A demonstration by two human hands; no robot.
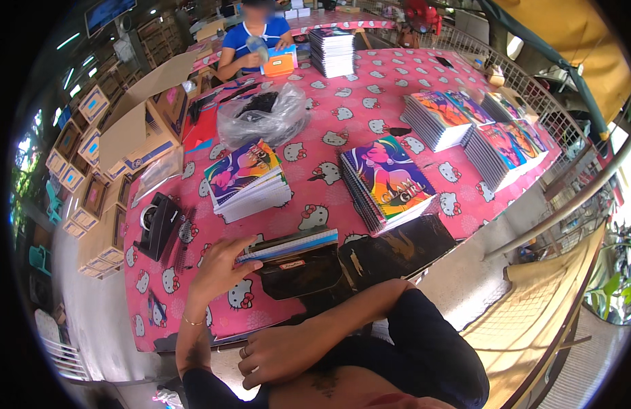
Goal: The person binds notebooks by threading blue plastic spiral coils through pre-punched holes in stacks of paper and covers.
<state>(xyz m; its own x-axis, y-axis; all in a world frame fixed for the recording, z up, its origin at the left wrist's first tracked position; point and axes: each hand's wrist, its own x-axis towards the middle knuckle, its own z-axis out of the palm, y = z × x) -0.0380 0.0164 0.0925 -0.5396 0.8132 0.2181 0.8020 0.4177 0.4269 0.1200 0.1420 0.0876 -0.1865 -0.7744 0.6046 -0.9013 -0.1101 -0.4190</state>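
Observation:
My left hand (223,269) grips the left end of a few thin notebooks (295,247), thumb on the near side and fingers on the far side. The notebooks stand on edge in a black metal holder (302,274) at the table's near edge. Across my body lies my right forearm; my right hand (264,354), with a ring on it, is loosely curled near my lap, and nothing shows in it. Beyond the holder are a stack of colourful notebooks (247,178) and a stack of spiral notebooks (389,178).
A black tape dispenser (160,225) stands at the left. More notebook stacks (438,119) are at the right. A clear plastic bag (264,117) lies farther back, near a cardboard box (142,129). Across the pink table (329,136), a person in blue (257,41) handles an orange notebook (280,63).

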